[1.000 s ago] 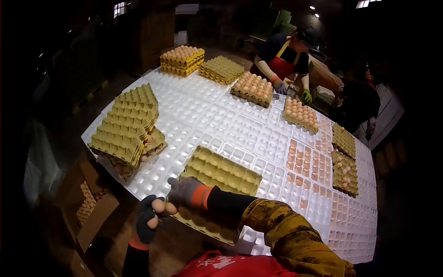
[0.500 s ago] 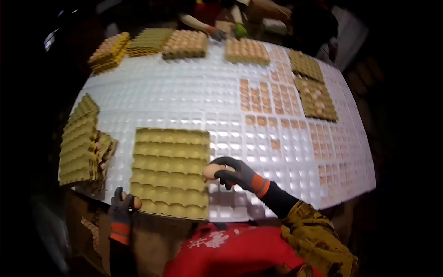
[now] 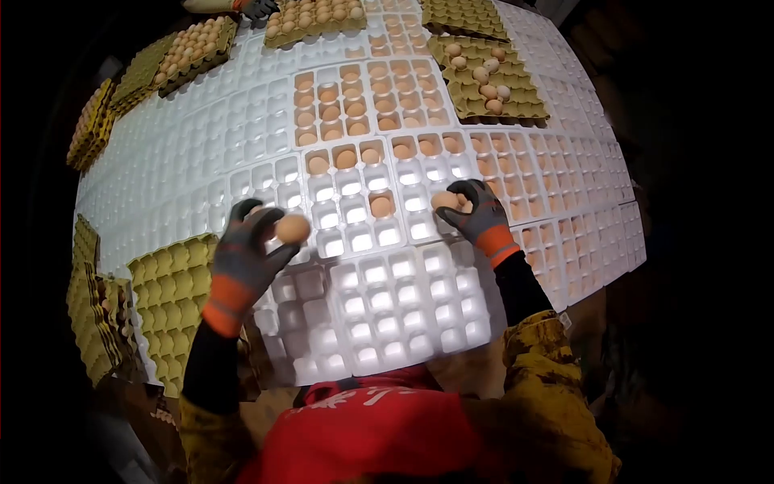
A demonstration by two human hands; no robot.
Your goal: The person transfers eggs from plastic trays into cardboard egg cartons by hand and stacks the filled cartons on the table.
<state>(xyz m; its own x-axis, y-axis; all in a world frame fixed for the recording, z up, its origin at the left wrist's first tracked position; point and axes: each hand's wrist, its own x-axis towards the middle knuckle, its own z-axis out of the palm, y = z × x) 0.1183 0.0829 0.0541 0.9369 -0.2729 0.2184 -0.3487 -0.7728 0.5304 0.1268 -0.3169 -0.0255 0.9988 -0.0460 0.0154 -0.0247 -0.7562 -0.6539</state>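
My left hand (image 3: pixel 251 256), in a grey and orange glove, grips eggs; one brown egg (image 3: pixel 292 229) shows at its fingertips, another is partly hidden behind the fingers. My right hand (image 3: pixel 476 211), gloved alike, has its fingers closed round eggs, with one brown egg (image 3: pixel 444 201) clearly visible. Both hands are over the white plastic trays (image 3: pixel 389 325) with square cells. Between the hands, a single egg (image 3: pixel 381 205) sits in a cell. Behind it, a row of eggs (image 3: pixel 345 158) fills the back cells of the same tray.
An empty pulp tray (image 3: pixel 168 302) lies at the left beside stacked pulp trays (image 3: pixel 90 310). Another pulp tray (image 3: pixel 489 79) at the back right holds several eggs. Egg-filled trays (image 3: pixel 314 18) stand along the far side, where a co-worker's gloved hand (image 3: pixel 256 8) shows.
The view has shifted right. Both hands, holding eggs, have moved from around the pulp tray to over the white trays on its right.
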